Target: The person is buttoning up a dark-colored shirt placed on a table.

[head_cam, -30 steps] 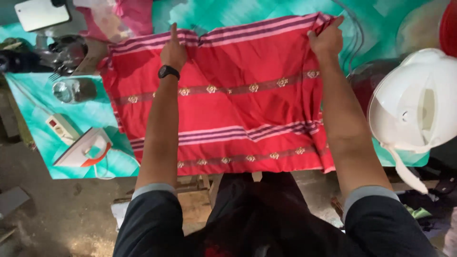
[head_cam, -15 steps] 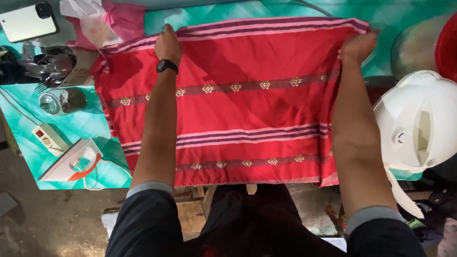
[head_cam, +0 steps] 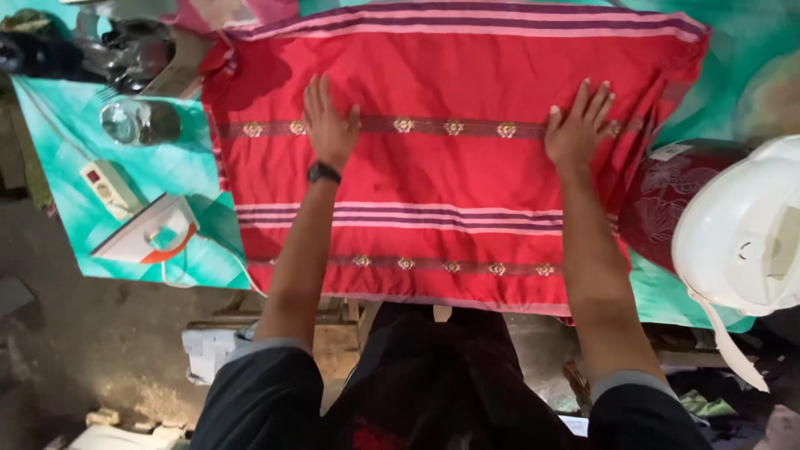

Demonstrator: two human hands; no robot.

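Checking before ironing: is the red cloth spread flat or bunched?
Spread flat: the red cloth lies open, left hand and right hand palms-down on it.

White kettle (head_cam: 742, 237) cut off at right edge

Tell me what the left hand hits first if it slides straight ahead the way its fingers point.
The left hand lies flat on the red cloth, fingers pointing to the far edge. Straight ahead it meets only more cloth, then its pink and purple striped border. Nothing else shows in that line.
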